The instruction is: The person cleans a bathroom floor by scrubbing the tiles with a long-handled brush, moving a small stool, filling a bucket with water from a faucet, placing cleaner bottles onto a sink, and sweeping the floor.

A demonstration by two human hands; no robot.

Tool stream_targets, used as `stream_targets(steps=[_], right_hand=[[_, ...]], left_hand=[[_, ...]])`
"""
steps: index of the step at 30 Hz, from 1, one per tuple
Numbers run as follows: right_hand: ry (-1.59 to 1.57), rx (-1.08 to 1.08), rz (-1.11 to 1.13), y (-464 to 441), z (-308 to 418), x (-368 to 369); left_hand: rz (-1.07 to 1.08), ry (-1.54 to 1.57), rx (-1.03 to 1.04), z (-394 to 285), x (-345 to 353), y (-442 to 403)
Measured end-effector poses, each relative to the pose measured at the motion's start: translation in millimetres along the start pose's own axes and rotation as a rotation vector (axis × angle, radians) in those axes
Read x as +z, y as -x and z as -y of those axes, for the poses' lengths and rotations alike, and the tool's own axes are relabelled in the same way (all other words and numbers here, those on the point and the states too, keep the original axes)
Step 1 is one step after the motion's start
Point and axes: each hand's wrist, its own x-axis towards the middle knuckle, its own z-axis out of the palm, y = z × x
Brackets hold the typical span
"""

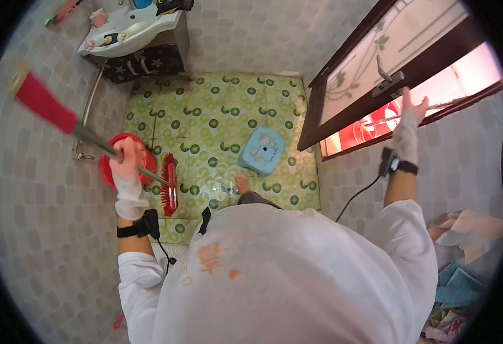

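Note:
My left hand (128,161), in a whitish glove, is wrapped round the metal pole of a long-handled floor brush (172,186). Its red grip (46,104) points up to the left, while the red bristles rest at floor level. Behind that hand stands a red bucket (111,176), partly covered by it. My right hand (409,117), also gloved, reaches up by the edge of the partly open door (343,86), just under the door handle (384,71). Its fingers are spread and hold nothing; whether they touch the door I cannot tell.
A blue stool (264,150) stands on the green patterned floor (217,114), close to my foot. At the back left is a washbasin (136,34) over a dark cabinet (142,64). Cloths (460,286) lie at the lower right. Tiled walls close in on both sides.

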Motion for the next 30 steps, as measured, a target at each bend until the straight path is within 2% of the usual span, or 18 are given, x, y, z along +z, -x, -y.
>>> stream_targets(steps=[1,4,5,7,9,11,14,15,17,21,23,24,25,27,28,30], right_hand=[[-0.066,0.023,0.021,-17.0,3.1,2.7],[-0.612,0.246,0.439,-39.0,3.5,32.5],[-0.520,0.198,0.190,-28.2,8.2,47.1],[-0.601,0.195,0.072,-17.0,11.2,60.5],[-0.416,0.169,0.038,-7.3,21.2,57.1],[-0.576,0.131,0.068,1.0,27.8,56.6],[-0.431,0.077,0.118,14.1,45.6,59.8],[-0.431,0.091,0.067,28.1,70.0,63.9],[-0.382,-0.039,0.105,32.1,71.8,70.5],[-0.545,-0.050,0.286,45.0,78.6,89.8],[-0.447,-0.297,0.219,51.6,85.9,94.6],[-0.509,-0.220,0.338,54.8,92.5,89.9],[-0.526,-0.221,0.350,53.6,90.3,96.6],[-0.279,-0.555,0.251,47.8,89.8,121.4],[-0.191,-0.590,0.204,49.1,100.6,136.1],[-0.115,-0.665,0.302,36.5,133.4,165.9]], left_hand=[[-0.030,0.004,-0.015,-6.6,-2.2,-1.7],[-0.038,0.048,0.043,1.8,-18.0,-14.3],[-0.041,0.040,0.040,4.5,-22.9,-17.3],[0.001,0.076,0.069,7.9,-25.5,-18.0],[-0.087,0.054,0.077,7.2,-14.3,-13.2],[-0.090,-0.060,0.119,2.1,-2.2,-5.3],[-0.080,-0.063,0.140,7.5,-0.3,-8.3],[-0.082,-0.066,0.134,12.0,-3.7,-14.2],[-0.071,-0.016,0.133,11.0,-2.5,-8.6],[-0.233,-0.141,0.116,-2.4,12.7,14.5],[-0.296,-0.081,0.129,-3.4,9.3,31.3],[-0.314,-0.090,0.142,-3.1,7.4,41.1],[-0.324,-0.107,0.155,-2.2,1.6,47.7],[-0.354,-0.131,0.169,-1.2,-8.2,55.5],[-0.373,-0.127,0.162,-3.1,-12.3,51.8],[-0.410,-0.131,0.150,-7.2,-17.5,34.1]])
